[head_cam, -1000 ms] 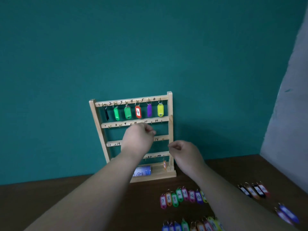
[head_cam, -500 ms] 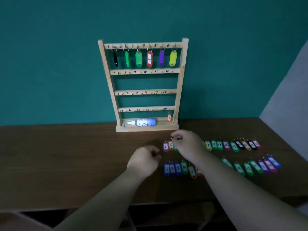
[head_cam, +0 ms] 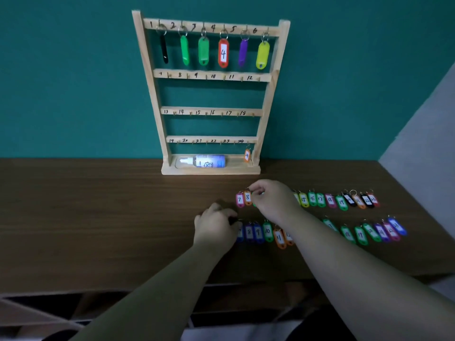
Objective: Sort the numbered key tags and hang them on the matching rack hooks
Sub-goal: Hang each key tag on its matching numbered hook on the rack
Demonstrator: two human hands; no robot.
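The wooden key rack (head_cam: 270, 94) stands against the teal wall. Tags hang on hooks 1 to 6, among them the red tag 4 (head_cam: 223, 53), and an orange tag (head_cam: 247, 155) hangs on hook 24. Two rows of numbered tags lie on the table. My right hand (head_cam: 273, 203) pinches the ring at the top of the orange tag 8 (head_cam: 247, 198), next to the pink tag 7 (head_cam: 239, 200). My left hand (head_cam: 214, 228) is curled at the left end of the near row and covers part of the blue tag 7 (head_cam: 240, 234). Whether it grips that tag is hidden.
A white spray bottle (head_cam: 209, 161) lies in the rack's base tray. The far row of tags (head_cam: 342, 200) and the near row (head_cam: 369, 233) run toward the table's right edge beside a grey wall (head_cam: 423, 143). The table's front edge (head_cam: 123, 289) is near me.
My hands dropped from the rack to the tag rows and my view tilted down. In the last half second both hands stayed at the rows' left ends, the left now overlapping the blue tag 7.
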